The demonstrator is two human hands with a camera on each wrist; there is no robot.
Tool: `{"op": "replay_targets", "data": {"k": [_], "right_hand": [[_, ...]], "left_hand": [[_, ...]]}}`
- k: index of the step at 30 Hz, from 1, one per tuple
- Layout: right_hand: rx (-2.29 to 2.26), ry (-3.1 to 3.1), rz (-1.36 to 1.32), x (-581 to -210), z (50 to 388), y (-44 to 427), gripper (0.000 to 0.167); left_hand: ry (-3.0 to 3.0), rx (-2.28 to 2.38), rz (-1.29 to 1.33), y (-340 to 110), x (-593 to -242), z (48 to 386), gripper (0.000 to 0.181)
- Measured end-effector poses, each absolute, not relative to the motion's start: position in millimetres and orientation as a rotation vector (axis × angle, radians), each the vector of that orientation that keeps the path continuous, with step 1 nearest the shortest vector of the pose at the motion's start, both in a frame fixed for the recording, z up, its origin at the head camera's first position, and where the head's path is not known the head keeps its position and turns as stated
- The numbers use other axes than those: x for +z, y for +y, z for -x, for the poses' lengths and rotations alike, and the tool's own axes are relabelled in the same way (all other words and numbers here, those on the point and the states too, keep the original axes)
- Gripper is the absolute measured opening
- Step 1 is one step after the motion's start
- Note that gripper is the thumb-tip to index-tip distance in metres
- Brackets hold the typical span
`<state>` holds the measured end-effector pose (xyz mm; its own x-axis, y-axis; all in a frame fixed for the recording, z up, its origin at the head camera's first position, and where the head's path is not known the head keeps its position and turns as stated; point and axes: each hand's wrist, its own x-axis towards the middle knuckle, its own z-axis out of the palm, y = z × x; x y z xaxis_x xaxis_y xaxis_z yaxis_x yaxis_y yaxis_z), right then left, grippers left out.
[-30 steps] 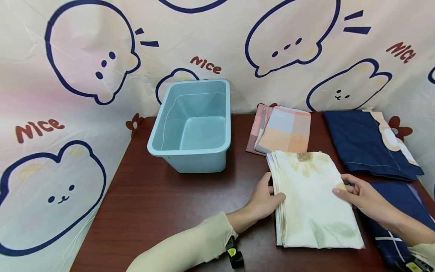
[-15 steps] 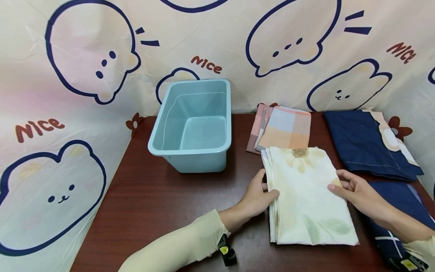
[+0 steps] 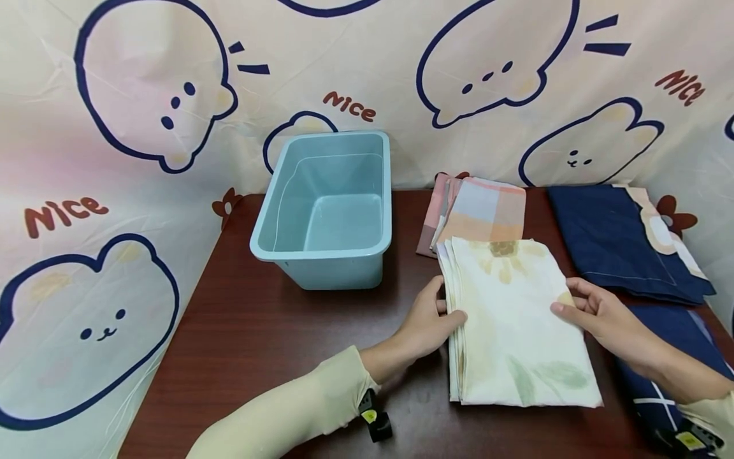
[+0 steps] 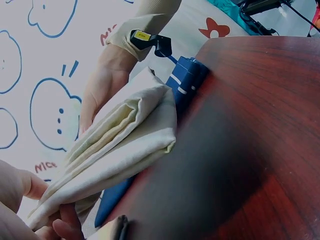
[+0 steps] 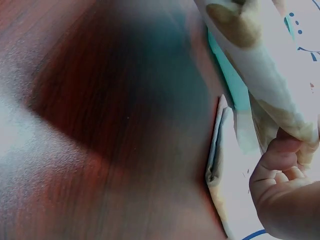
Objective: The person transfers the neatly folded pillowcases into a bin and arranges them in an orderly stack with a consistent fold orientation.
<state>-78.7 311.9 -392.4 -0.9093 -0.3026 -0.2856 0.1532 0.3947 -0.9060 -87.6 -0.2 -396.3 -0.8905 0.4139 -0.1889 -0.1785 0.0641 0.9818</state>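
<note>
A folded white cloth with a pale floral print point(image 3: 516, 338) is held between both hands in the head view. My left hand point(image 3: 427, 322) grips its left edge, thumb on top and fingers underneath. On the opposite edge, my right hand point(image 3: 602, 315) pinches it the same way. The left wrist view shows the folded layers of the floral cloth point(image 4: 125, 135) raised off the table, sagging at the near end. In the right wrist view the fingers of my right hand point(image 5: 285, 190) curl under the cloth's edge.
A light blue plastic tub point(image 3: 321, 274) stands at the back left of the dark wood table point(image 3: 275, 363). Folded checked cloths point(image 3: 487, 207) lie behind the floral one. To the right are a folded navy cloth point(image 3: 608, 242) and another navy cloth with white lines point(image 3: 682, 344).
Both hands have carried the floral cloth a little to the left and away from me, so it overlaps more of the checked cloths. The grip looks the same.
</note>
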Motion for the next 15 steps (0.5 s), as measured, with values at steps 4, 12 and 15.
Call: {"op": "replay_targets", "data": {"k": [4,12,15], "right_hand": [[-1.554,2.235,0.151,-390,81,310,0.034],[-1.563,2.245,0.122,-382,84,299,0.04],[-1.573,2.248,0.132,-380,84,295,0.038]], "left_hand": [[1.925,1.885,-0.231,-2,-390,90,0.062],[1.952,1.826,-0.257,-13,-380,95,0.058],[1.965,1.789,-0.26,-19,-374,97,0.06]]}}
